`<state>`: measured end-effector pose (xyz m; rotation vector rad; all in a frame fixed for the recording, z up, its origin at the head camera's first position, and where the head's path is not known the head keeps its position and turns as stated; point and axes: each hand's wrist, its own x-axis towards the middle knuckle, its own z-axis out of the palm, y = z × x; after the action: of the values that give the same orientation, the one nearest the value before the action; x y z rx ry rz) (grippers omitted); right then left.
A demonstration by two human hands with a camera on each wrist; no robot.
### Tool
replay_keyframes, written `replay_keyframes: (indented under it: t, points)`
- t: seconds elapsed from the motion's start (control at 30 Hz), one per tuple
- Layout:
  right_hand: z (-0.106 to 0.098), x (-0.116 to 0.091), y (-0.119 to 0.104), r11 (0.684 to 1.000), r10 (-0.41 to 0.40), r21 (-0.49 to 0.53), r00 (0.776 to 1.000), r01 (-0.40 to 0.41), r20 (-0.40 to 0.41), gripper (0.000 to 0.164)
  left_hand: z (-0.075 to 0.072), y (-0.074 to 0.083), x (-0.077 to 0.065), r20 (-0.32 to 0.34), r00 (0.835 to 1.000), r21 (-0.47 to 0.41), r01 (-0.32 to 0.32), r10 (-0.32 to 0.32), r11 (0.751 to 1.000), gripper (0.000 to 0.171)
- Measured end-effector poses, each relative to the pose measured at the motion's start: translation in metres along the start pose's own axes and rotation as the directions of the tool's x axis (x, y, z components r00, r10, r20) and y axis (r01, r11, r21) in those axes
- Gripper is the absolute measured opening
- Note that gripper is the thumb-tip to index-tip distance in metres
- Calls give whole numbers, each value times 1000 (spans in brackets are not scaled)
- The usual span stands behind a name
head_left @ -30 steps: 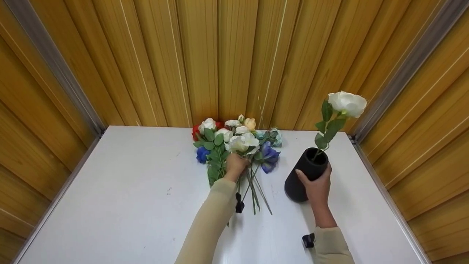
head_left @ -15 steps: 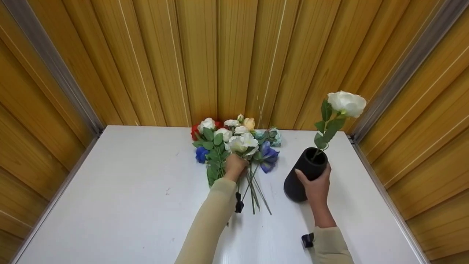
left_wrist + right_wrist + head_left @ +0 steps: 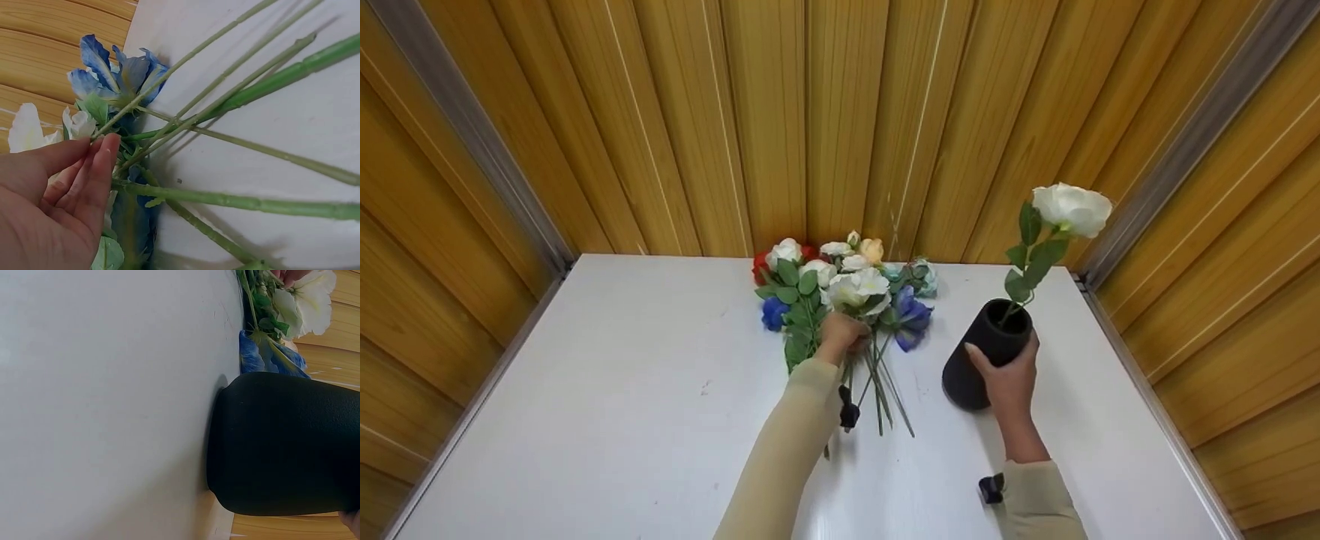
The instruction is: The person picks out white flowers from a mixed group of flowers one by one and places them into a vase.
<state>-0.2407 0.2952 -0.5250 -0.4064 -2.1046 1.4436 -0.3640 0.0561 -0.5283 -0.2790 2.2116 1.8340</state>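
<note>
Pinching a stem (image 3: 181, 64) between thumb and fingertips, my left hand (image 3: 840, 334) is sitting in the flower heap (image 3: 819, 271), just on the near side of a big white bloom (image 3: 855, 289), with the stems' long axis running back past it toward me. Off to this hand's right, beyond the blue flower (image 3: 913, 319), the vase (image 3: 281, 444) is standing about upright, its axis rising crosswise to the stem's. My right hand (image 3: 1012, 379), the nearer one, is gripping the vase, thumb across its near side and fingers mostly hidden, while a white rose (image 3: 1072, 210) is leaning out above that hand.
</note>
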Motion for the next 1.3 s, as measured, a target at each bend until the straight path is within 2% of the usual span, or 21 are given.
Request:
replay_keyframes:
  t: [0.1,0.2,0.3,0.57,0.67,0.77,0.93,1.07,1.13,1.27,1.3]
  points:
    - [-1,1,-1,1000,-6,3,1000,6,5,102,-1,1,-3,29,1000,-89,7,-4,996,8]
    - [-1,2,-2,1000,-11,-4,1000,11,14,102,-4,3,-6,49,999,-160,2,6,987,14]
    - [-1,3,-2,1000,-7,-11,1000,8,20,102,-7,8,-11,56,998,-183,-16,27,983,17]
    - [-4,4,-3,1000,0,-14,1000,0,17,103,-13,27,-21,89,990,-148,-93,107,985,22]
    - [-5,3,-2,1000,-8,-12,1000,8,15,102,-15,35,-24,68,984,-122,-156,165,980,19]
    - [-6,2,-1,1000,-11,-14,1000,11,9,102,-15,45,-30,34,971,-84,-234,237,969,15]
    - [-7,2,1,1000,1,-26,1000,-1,4,103,-15,63,-42,16,941,-122,-333,338,935,21]
    - [-6,2,3,1000,11,-25,1000,-11,16,103,-14,78,-57,-9,905,-139,-423,426,896,22]
    - [-6,1,4,1000,12,-18,1000,-11,20,103,-13,86,-67,-25,878,-126,-478,479,869,21]
    - [-7,1,5,1000,-1,-15,1000,2,16,103,-12,106,-94,-51,809,-75,-588,585,806,20]
    - [-7,1,4,1000,-8,-13,1000,9,13,103,-11,111,-101,-72,780,-73,-626,621,777,20]
